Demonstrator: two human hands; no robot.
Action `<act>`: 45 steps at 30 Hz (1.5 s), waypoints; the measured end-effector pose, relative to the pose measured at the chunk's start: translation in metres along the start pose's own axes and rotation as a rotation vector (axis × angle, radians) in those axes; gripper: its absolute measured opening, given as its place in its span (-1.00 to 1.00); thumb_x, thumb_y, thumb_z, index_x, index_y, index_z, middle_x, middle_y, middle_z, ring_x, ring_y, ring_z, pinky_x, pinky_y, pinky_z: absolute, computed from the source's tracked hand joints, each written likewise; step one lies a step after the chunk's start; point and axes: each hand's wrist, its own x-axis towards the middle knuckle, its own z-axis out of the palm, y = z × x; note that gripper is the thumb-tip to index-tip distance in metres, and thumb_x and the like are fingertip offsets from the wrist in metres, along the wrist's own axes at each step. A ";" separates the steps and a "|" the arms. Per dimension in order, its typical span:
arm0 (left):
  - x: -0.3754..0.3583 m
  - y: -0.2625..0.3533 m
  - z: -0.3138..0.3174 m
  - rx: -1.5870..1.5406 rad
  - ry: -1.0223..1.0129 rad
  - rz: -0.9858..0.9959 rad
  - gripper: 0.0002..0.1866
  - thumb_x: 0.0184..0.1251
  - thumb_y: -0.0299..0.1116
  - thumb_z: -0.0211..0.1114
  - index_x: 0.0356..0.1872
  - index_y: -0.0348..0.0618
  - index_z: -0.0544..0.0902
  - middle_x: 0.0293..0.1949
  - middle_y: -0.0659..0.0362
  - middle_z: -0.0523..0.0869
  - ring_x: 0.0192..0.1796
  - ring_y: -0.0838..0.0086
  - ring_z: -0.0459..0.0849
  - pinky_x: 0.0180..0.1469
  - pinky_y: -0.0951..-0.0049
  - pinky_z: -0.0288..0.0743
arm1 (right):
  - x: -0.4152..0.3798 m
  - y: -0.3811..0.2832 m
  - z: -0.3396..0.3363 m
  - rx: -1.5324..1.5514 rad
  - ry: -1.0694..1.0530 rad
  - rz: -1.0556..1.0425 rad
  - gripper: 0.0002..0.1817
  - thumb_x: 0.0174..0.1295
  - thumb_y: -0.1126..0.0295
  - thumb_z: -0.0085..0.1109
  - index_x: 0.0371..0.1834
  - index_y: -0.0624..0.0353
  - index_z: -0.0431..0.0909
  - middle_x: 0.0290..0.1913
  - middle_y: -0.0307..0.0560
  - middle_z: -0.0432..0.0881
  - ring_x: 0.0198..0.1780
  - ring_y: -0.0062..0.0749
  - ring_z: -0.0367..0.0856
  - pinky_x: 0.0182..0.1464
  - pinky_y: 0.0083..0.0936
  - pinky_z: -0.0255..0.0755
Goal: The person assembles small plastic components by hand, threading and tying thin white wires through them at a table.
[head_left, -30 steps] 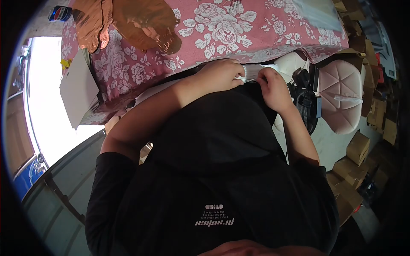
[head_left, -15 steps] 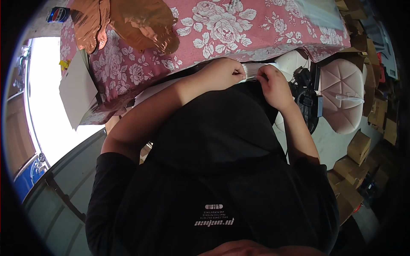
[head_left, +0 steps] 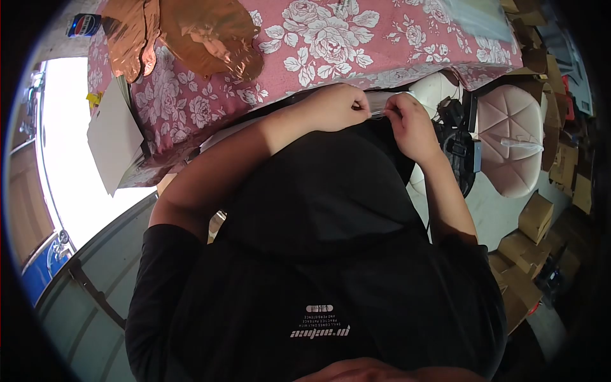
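Observation:
Over my lap, close to the table's near edge, a small clear plastic bag [head_left: 377, 104] is stretched between my two hands. It looks whitish and shiny, and part of it is hidden by the fingers. My left hand [head_left: 344, 108] is closed, its thumb and forefinger pinching the left end. A short gap away, my right hand [head_left: 412, 126] pinches the right side, fingertips curled toward the left hand. Both hands are in front of my black shirt [head_left: 318, 197].
A pink floral cloth covers the table [head_left: 331, 38], with crumpled copper-coloured foil [head_left: 203, 38] at its left. Clear plastic sheeting [head_left: 477, 19] lies at the far right. Beside me are a cushioned chair [head_left: 509, 140], black equipment [head_left: 457, 140] and cardboard boxes [head_left: 534, 216]. A can [head_left: 84, 25] stands far left.
The right hand has shifted slightly up and to the right, and the left hand slightly right. Less white shows in the plastic between them. Both hands keep their pinch.

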 end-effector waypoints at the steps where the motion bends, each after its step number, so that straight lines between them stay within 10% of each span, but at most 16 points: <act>1: 0.002 -0.003 0.003 -0.079 0.018 0.021 -0.79 0.37 -0.29 0.45 -0.14 -0.21 0.84 -0.20 0.00 0.89 -0.16 0.24 0.87 -0.05 0.25 0.68 | 0.000 0.000 0.000 0.004 0.000 0.003 -0.85 0.36 0.57 0.32 -0.09 0.31 0.56 -0.15 0.14 0.68 -0.03 0.13 0.68 0.05 -0.15 0.55; 21: -0.032 0.025 -0.026 -0.051 0.084 0.093 -0.86 0.54 -0.41 0.35 -0.08 -0.28 0.70 -0.14 0.02 0.76 -0.06 0.26 0.77 0.05 0.30 0.62 | -0.003 0.012 -0.004 -0.001 0.084 -0.177 -0.72 0.28 0.46 0.54 0.03 0.21 0.74 -0.02 0.01 0.77 -0.02 -0.05 0.76 0.04 -0.26 0.64; 26: -0.089 0.044 -0.053 -0.142 0.105 0.117 -0.93 0.57 -0.49 0.29 -0.11 -0.28 0.64 -0.20 0.10 0.69 -0.11 0.36 0.68 0.04 0.33 0.57 | -0.011 0.016 -0.020 0.115 -0.221 0.201 -0.73 0.25 0.49 0.57 -0.01 0.21 0.77 0.07 -0.02 0.73 0.07 -0.30 0.72 -0.01 -0.41 0.60; 36: -0.173 0.092 -0.079 -0.170 0.273 0.195 -0.89 0.43 -0.61 0.38 -0.13 -0.22 0.65 -0.17 0.10 0.73 -0.08 0.24 0.74 0.05 0.30 0.59 | -0.004 0.012 -0.001 0.047 -0.031 -0.228 -0.76 0.33 0.49 0.52 0.04 0.23 0.80 -0.07 -0.11 0.78 -0.01 -0.35 0.76 0.08 -0.44 0.62; 38: -0.184 0.097 -0.086 -0.092 0.311 0.179 -0.88 0.41 -0.61 0.40 -0.12 -0.23 0.65 -0.17 0.09 0.74 -0.06 0.22 0.77 0.06 0.27 0.61 | -0.005 0.005 -0.011 0.198 -0.123 -0.052 -0.81 0.37 0.50 0.49 0.01 0.27 0.80 -0.15 -0.11 0.82 -0.05 -0.38 0.79 0.07 -0.45 0.63; 43: -0.179 0.141 -0.082 0.410 0.654 0.228 -0.49 0.33 -0.41 0.57 0.29 -0.23 0.67 0.18 -0.07 0.75 0.24 0.02 0.75 0.26 0.12 0.65 | -0.005 -0.065 -0.063 0.584 -0.267 0.204 -0.89 0.47 0.53 0.40 -0.08 0.39 0.81 -0.31 -0.08 0.86 -0.19 -0.48 0.82 0.00 -0.48 0.66; 45: -0.158 0.156 -0.074 0.261 0.487 0.354 -0.30 0.29 -0.30 0.64 0.43 -0.27 0.60 0.31 -0.13 0.72 0.37 -0.01 0.71 0.38 0.13 0.59 | -0.001 -0.107 -0.080 0.559 -0.290 0.116 -0.88 0.46 0.55 0.40 -0.11 0.43 0.80 -0.28 -0.07 0.86 -0.21 -0.53 0.80 -0.06 -0.52 0.66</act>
